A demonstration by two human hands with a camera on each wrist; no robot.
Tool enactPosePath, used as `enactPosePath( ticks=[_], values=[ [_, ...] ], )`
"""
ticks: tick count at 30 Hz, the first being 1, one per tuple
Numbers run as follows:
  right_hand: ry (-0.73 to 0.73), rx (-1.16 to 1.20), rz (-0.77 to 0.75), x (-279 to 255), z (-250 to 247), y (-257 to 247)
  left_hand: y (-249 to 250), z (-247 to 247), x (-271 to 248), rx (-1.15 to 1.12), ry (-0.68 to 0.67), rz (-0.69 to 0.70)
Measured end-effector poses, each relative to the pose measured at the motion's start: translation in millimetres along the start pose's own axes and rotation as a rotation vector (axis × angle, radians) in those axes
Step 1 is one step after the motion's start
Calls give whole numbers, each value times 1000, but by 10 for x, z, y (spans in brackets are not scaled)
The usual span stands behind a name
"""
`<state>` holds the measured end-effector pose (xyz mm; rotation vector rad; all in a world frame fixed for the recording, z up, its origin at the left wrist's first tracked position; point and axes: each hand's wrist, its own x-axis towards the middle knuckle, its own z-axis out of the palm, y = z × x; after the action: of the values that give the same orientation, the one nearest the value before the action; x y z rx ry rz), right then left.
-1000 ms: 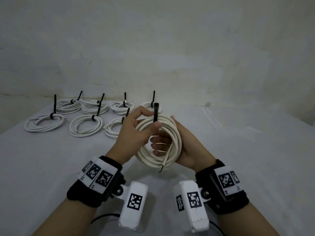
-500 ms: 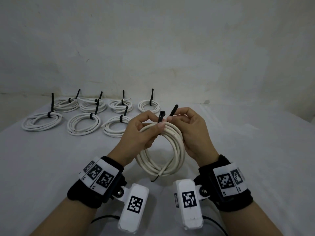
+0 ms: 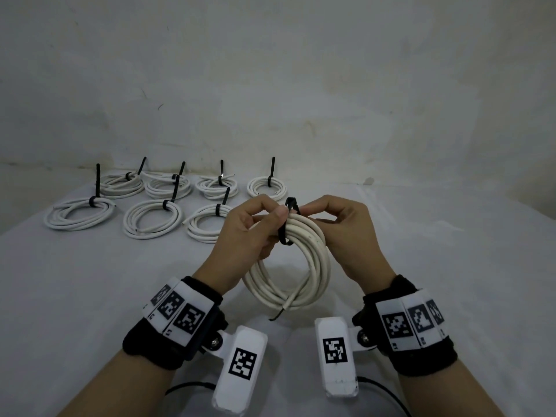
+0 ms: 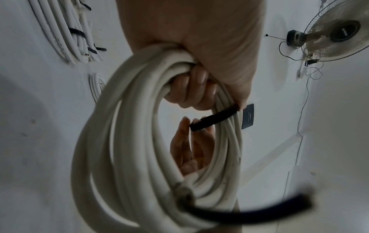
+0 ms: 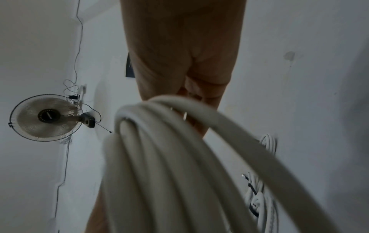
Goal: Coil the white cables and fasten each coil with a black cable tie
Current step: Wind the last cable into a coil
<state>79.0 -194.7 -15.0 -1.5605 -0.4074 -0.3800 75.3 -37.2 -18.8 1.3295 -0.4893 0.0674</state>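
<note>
Held coil: a coil of white cable (image 3: 296, 260) is held upright in the air above the tabletop (image 3: 451, 281), between both hands, its loose end (image 3: 287, 305) hanging at the bottom with a dark tip.
Black cable tie: the cable tie (image 3: 285, 227) is looped around the top left of the coil; its head and tail meet just above the coil, between the two thumbs.
Left hand: the left hand (image 3: 249, 233) grips the coil's top, fingers (image 4: 191, 88) curled through the loop in the left wrist view, thumb pressing the tie against the cable.
Right hand: the right hand (image 3: 346, 230) pinches the upper end of the tie between thumb and forefinger; its other fingers are curled behind the coil.
Finished coils: eight tied coils (image 3: 153, 219) lie flat in two rows at the far left of the tabletop, each with a black tie tail sticking up; the nearest one (image 3: 207, 225) is partly hidden behind the left hand.
Wrist gear: black wristbands (image 3: 171, 323) with printed markers and white camera housings (image 3: 240, 374) sit on both wrists.
Background: a wall fan (image 5: 46, 117) shows in both wrist views.
</note>
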Motion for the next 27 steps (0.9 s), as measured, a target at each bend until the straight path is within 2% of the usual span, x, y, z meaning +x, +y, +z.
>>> enactPosePath(
  ticks=[5, 14, 19, 27],
  values=[
    [-19, 16, -12, -6, -11, -14, 12, 32, -18, 23, -28, -6],
    [-52, 7, 0, 7, -32, 7, 3, 24, -5, 12, 25, -30],
    [-37, 4, -8, 1, -5, 0, 7, -4, -5, 15, 6, -40],
    [-51, 1, -22, -6, 9, -5, 2, -14, 8, 9, -16, -122]
  ],
)
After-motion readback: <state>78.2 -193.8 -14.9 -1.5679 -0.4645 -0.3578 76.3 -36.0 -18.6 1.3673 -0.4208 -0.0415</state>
